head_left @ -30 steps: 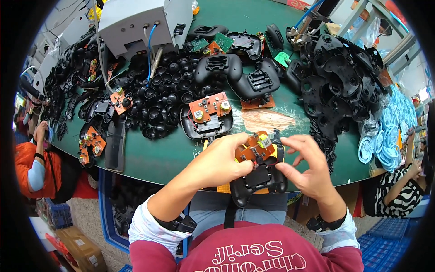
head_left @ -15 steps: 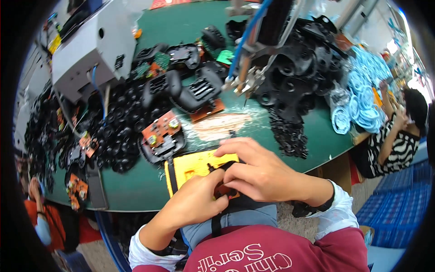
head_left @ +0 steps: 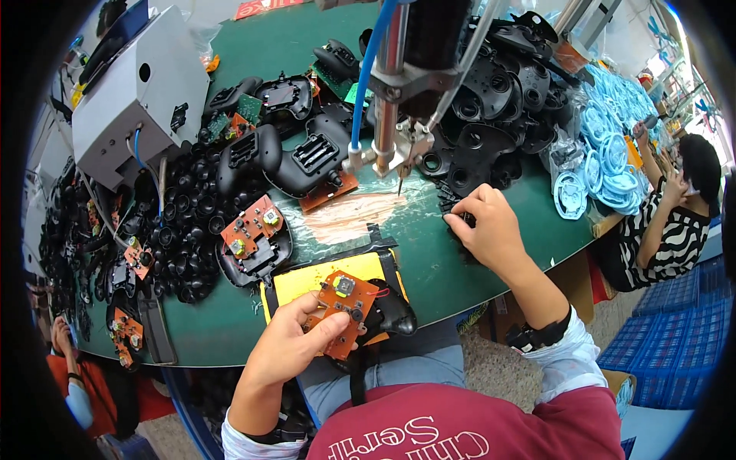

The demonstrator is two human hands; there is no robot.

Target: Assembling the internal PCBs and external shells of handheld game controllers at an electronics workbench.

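Observation:
My left hand (head_left: 295, 341) grips an orange circuit board (head_left: 343, 303) seated in a black game controller shell (head_left: 387, 314), which rests on a yellow pad (head_left: 307, 280) at the near table edge. My right hand (head_left: 483, 230) reaches forward to the right and pinches at a pile of small black parts (head_left: 452, 207) on the green table (head_left: 429, 253). A powered screwdriver (head_left: 399, 84) with a blue hose hangs above the taped patch (head_left: 353, 218) between my hands.
Another shell with an orange board (head_left: 253, 238) lies left of the pad. Heaps of black controller shells (head_left: 498, 107) and black round parts (head_left: 184, 222) cover the table. A grey machine box (head_left: 138, 92) stands far left. Blue rings (head_left: 606, 130) lie at right, beside a person in stripes (head_left: 675, 215).
My right hand has left the controller and reached out to the small black parts at right. My left hand stays on the board. My view has swung and moved closer to the screwdriver.

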